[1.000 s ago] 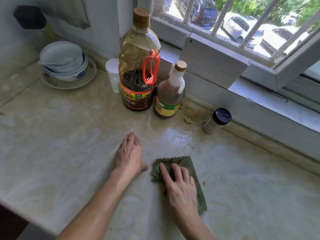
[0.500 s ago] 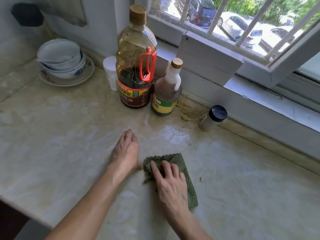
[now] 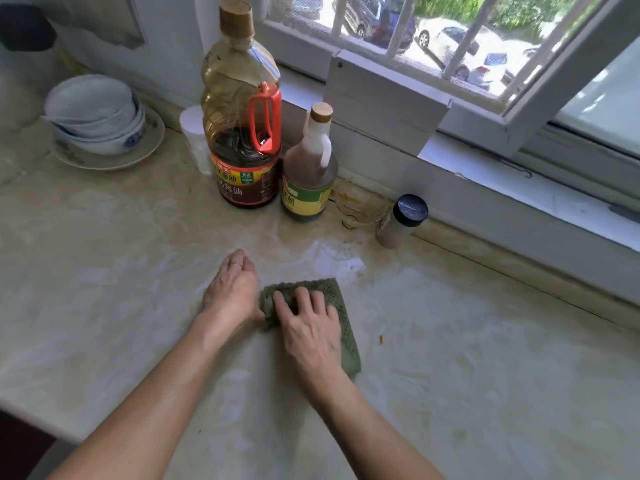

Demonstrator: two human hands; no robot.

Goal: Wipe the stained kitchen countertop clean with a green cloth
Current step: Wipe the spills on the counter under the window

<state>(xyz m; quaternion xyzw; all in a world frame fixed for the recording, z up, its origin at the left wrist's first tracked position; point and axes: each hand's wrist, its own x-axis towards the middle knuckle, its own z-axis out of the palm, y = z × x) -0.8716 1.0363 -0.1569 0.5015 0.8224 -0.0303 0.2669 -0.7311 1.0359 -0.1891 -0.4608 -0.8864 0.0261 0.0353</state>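
A folded green cloth (image 3: 341, 315) lies flat on the pale marble countertop (image 3: 467, 358), near its middle. My right hand (image 3: 310, 329) presses down on the cloth with fingers spread across it. Beside it on the left, my left hand (image 3: 232, 289) rests palm-down on the bare counter, its thumb touching the cloth's left edge. A wet, shiny patch (image 3: 336, 261) spreads just beyond the cloth. One small yellow-brown speck (image 3: 381, 339) sits to the right of the cloth.
A large soy sauce bottle (image 3: 244, 133), a smaller vinegar bottle (image 3: 308, 178), a small glass cup (image 3: 356, 209) and a black-capped shaker (image 3: 401, 221) stand along the windowsill wall. Stacked bowls on a plate (image 3: 100, 123) are at the back left. The counter's front edge (image 3: 31, 420) runs at lower left.
My right hand has slid the cloth leftward until it meets my left thumb. My left hand has stayed in place.
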